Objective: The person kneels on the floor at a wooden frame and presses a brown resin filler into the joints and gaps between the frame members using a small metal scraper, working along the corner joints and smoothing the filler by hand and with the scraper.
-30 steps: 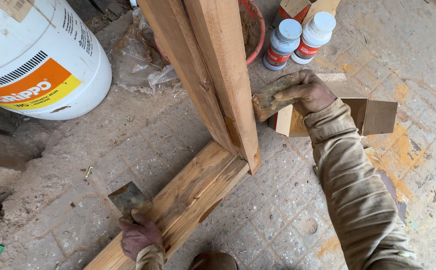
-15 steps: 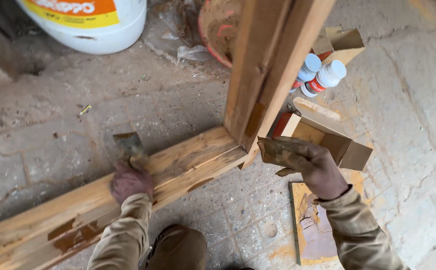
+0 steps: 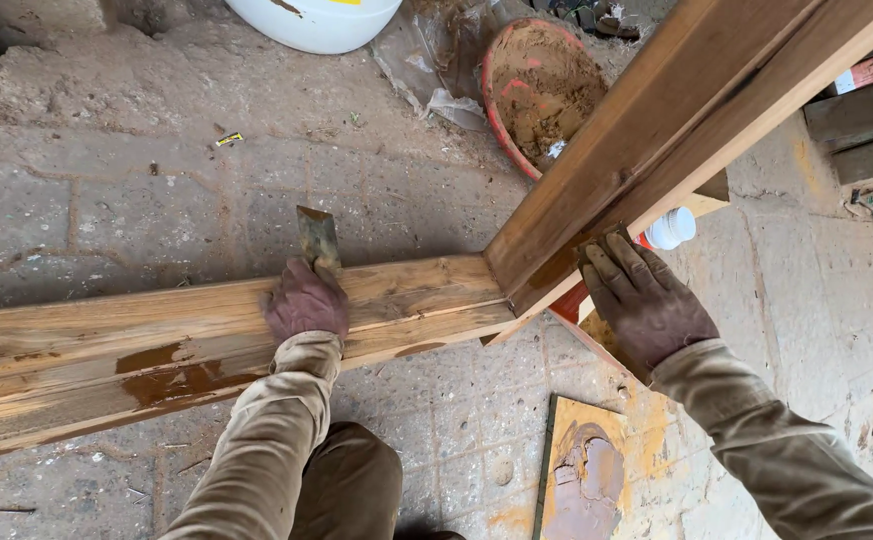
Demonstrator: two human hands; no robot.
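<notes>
My left hand rests on the horizontal wooden beam and grips a putty knife, its dirty blade pointing away over the beam's far edge. My right hand lies with fingers spread against the lower end of the slanting wooden beam, where it meets the horizontal one. It presses a small dark flat piece to the wood; only that piece's edge shows above my fingertips. A wet brown patch of filler stains the horizontal beam to the left of my arm.
A red bowl of brown paste sits behind the joint, next to crumpled plastic and a white bucket. A white bottle peeks from under the slanting beam. A putty-smeared board lies on the stone floor near my knee. Wood planks lie at right.
My view has swung down and left. My right hand rose from in front of the cardboard to press against the slanting beam. My left hand stays on the horizontal beam with the knife.
</notes>
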